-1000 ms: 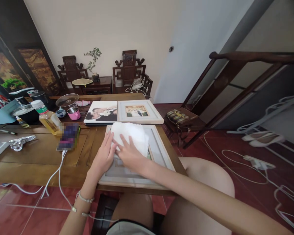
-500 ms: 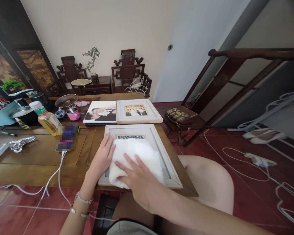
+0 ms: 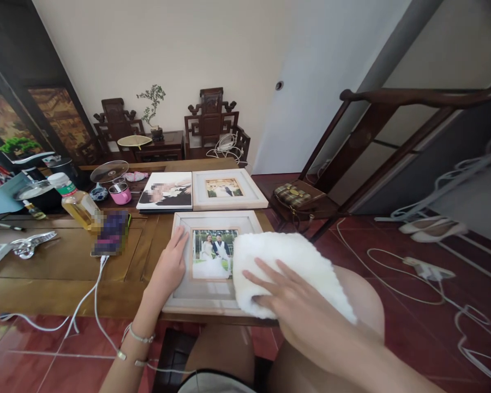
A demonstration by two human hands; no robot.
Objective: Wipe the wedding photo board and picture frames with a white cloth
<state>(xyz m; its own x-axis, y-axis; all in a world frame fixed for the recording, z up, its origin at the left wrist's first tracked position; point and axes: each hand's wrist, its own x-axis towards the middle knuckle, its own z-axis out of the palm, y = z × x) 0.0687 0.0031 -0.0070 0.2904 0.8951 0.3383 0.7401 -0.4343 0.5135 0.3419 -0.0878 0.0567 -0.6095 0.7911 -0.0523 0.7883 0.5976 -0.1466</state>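
Observation:
A light wooden picture frame (image 3: 213, 312) lies flat near the table's front edge, with a photo of two people in its middle. My left hand (image 3: 172, 266) grips the frame's left side, fingers laid over the rim. Over the right part of the frame is a fluffy white cloth (image 3: 294, 254), which reaches past the frame's right edge. My right hand (image 3: 288, 297) presses on this cloth with spread fingers and keeps hold of it; the thumb is partly hidden in a fold. The cloth covers the frame's right side.
Behind lie a second frame (image 3: 251, 188) and a white-and-dark photo panel (image 3: 163, 188). To the left are a phone (image 3: 111, 233) with a white cable, a tilted bottle (image 3: 77, 202), a pink cup (image 3: 120, 192) and a silver clip (image 3: 30, 244). A wooden chair (image 3: 331, 202) stands right.
My right hand has moved the white cloth to the right across the frame, uncovering the photo. My left hand has stayed on the frame's left side.

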